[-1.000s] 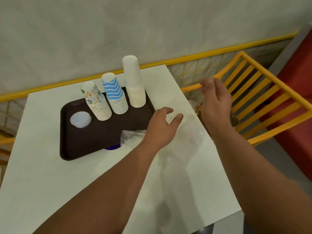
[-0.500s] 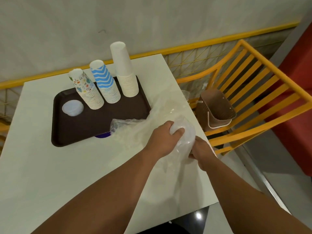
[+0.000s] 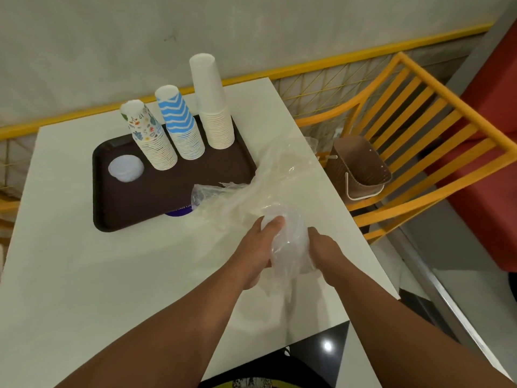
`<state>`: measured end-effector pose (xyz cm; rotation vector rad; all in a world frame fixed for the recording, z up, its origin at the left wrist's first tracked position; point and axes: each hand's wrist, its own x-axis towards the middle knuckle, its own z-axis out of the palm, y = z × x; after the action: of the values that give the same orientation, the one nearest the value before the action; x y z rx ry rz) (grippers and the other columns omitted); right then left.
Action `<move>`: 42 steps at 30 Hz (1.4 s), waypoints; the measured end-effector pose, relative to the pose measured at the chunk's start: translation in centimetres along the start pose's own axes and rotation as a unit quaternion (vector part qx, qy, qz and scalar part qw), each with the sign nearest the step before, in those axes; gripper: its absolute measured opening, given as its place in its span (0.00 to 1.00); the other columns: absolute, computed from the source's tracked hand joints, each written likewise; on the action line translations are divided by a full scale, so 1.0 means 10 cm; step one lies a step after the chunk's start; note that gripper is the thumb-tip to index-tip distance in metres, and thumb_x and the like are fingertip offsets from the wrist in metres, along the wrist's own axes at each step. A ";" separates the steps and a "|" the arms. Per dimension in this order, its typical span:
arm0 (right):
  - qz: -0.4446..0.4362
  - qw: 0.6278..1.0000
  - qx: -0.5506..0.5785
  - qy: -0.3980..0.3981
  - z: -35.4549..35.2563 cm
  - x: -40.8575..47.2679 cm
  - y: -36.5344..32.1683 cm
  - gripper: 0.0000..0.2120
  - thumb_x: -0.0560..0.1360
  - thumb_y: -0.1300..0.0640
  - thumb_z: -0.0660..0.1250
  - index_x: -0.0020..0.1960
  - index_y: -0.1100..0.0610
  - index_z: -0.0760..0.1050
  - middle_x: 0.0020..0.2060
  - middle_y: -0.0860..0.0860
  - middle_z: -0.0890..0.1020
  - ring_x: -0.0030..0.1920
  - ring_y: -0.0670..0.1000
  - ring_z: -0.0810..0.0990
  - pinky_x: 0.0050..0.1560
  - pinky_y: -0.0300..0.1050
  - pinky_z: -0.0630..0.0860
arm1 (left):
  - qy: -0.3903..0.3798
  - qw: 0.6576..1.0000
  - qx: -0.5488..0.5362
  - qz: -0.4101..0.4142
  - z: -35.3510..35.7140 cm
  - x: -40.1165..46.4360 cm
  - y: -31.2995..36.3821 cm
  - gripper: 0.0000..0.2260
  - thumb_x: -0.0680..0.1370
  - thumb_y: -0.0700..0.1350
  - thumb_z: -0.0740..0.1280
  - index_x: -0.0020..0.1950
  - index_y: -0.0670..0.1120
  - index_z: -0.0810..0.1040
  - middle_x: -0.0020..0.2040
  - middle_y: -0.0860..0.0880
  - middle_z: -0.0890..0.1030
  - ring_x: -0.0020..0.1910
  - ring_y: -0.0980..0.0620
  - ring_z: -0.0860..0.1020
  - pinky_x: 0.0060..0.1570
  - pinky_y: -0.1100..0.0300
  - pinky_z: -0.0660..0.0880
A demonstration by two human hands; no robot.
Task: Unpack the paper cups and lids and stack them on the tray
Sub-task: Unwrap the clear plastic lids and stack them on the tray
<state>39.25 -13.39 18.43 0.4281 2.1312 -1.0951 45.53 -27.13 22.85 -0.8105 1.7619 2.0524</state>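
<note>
A dark brown tray (image 3: 131, 208) lies on the white table (image 3: 84, 275). Three upside-down cup stacks stand along its far side: a patterned stack (image 3: 148, 138), a blue zigzag stack (image 3: 180, 124) and a tall plain white stack (image 3: 214, 105). White lids (image 3: 126, 168) lie at the tray's left. My left hand (image 3: 258, 247) and my right hand (image 3: 326, 253) both grip a clear plastic bag of lids (image 3: 288, 239) just right of the tray's near corner. The bag's loose open end (image 3: 218, 191) trails over the tray's right edge.
A brown caddy (image 3: 361, 169) sits on the orange slatted chair (image 3: 419, 130) to the right of the table. A yellow rail and mesh (image 3: 316, 91) run behind. A purple item (image 3: 179, 212) peeks out under the plastic at the tray's front edge.
My right hand came back from the chair side to the plastic bag. Both hands have closed around the bag, drawn it toward me and now hold it between them.
</note>
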 end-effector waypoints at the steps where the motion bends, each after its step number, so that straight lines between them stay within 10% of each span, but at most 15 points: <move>1: 0.016 0.999 0.028 0.003 0.04 -0.03 0.02 0.21 0.82 0.45 0.51 0.58 0.59 0.75 0.56 0.58 0.78 0.56 0.60 0.76 0.62 0.56 0.73 | -0.006 1.000 0.000 0.003 -0.04 -0.03 -0.03 0.18 0.77 0.62 0.62 0.66 0.61 0.72 0.62 0.56 0.79 0.58 0.53 0.79 0.55 0.51 0.79; 6: 0.005 0.989 0.148 -0.010 0.34 -0.28 -0.04 0.15 0.80 0.45 0.57 0.53 0.53 0.77 0.50 0.55 0.81 0.49 0.55 0.80 0.45 0.48 0.78 | 0.003 1.000 -0.003 0.022 -0.31 -0.29 0.00 0.09 0.81 0.58 0.60 0.60 0.62 0.71 0.58 0.57 0.78 0.56 0.56 0.77 0.49 0.57 0.78; 12: -0.050 0.923 0.365 -0.111 0.86 -0.70 -0.33 0.19 0.76 0.44 0.66 0.61 0.55 0.79 0.54 0.54 0.84 0.57 0.56 0.82 0.63 0.56 0.76 | 0.031 0.996 -0.084 0.001 -1.09 -0.67 0.31 0.25 0.75 0.63 0.66 0.70 0.55 0.69 0.65 0.48 0.76 0.63 0.45 0.75 0.65 0.46 0.70; 16: -0.028 0.863 0.479 -0.159 1.19 -0.92 -0.60 0.12 0.77 0.49 0.61 0.47 0.58 0.77 0.39 0.54 0.77 0.40 0.54 0.75 0.47 0.48 0.73 | -0.002 0.974 -0.226 0.011 -1.70 -0.97 0.45 0.14 0.78 0.56 0.64 0.59 0.51 0.79 0.50 0.45 0.85 0.52 0.44 0.82 0.57 0.45 0.76; 22: -0.088 0.868 0.433 -0.224 1.52 -1.15 -0.93 0.11 0.80 0.58 0.61 0.47 0.57 0.81 0.36 0.51 0.77 0.28 0.48 0.68 0.35 0.44 0.79 | -0.011 0.965 -0.261 0.034 -2.30 -1.18 0.57 0.28 0.67 0.58 0.71 0.65 0.51 0.77 0.55 0.42 0.84 0.57 0.39 0.80 0.60 0.32 0.71; 26: -0.111 0.876 0.398 -0.249 1.61 -1.13 -1.06 0.13 0.77 0.52 0.65 0.59 0.56 0.80 0.44 0.51 0.80 0.28 0.46 0.71 0.39 0.44 0.81 | 0.003 0.957 -0.284 0.055 -2.39 -1.22 0.63 0.20 0.74 0.58 0.67 0.61 0.49 0.80 0.52 0.43 0.85 0.54 0.41 0.81 0.62 0.35 0.71; 32: -0.090 0.883 0.334 -0.316 1.61 -0.89 -0.99 0.20 0.78 0.48 0.64 0.66 0.58 0.76 0.60 0.57 0.81 0.60 0.59 0.80 0.67 0.60 0.72 | 0.068 0.968 -0.234 0.061 -2.18 -1.14 0.47 0.24 0.69 0.55 0.71 0.63 0.50 0.78 0.55 0.43 0.84 0.57 0.41 0.80 0.61 0.41 0.74; 42: -0.064 0.934 0.202 -0.288 1.73 -0.57 -0.62 0.13 0.81 0.51 0.61 0.62 0.53 0.78 0.58 0.55 0.83 0.59 0.59 0.80 0.60 0.54 0.78 | 0.176 0.967 -0.173 0.065 -1.92 -0.89 0.03 0.07 0.77 0.50 0.69 0.52 0.50 0.81 0.49 0.47 0.85 0.52 0.45 0.82 0.56 0.49 0.78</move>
<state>47.25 -30.84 19.09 0.1200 1.4342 -1.5227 56.45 -44.80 26.87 -1.2575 1.6822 2.4718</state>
